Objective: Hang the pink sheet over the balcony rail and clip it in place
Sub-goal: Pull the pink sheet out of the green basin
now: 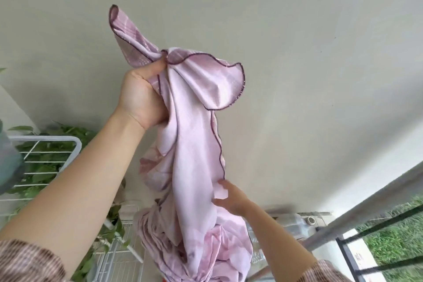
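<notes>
Pink sheet [194, 144] edge in left hand [142, 96].

A person's left hand [143, 96] grips a bunched edge of the pink sheet [194, 167] high against a pale wall [297, 30], while the right hand [231, 199] pinches its dark-stitched hem lower down, beside a grey balcony rail [366, 210] and a white wire drying rack [45, 155].

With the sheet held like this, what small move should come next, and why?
Probably slide the right hand along the dark-stitched edge to find a corner. The left hand grips the pink sheet high, but it hangs bunched, and the rail at the right is bare.
</notes>
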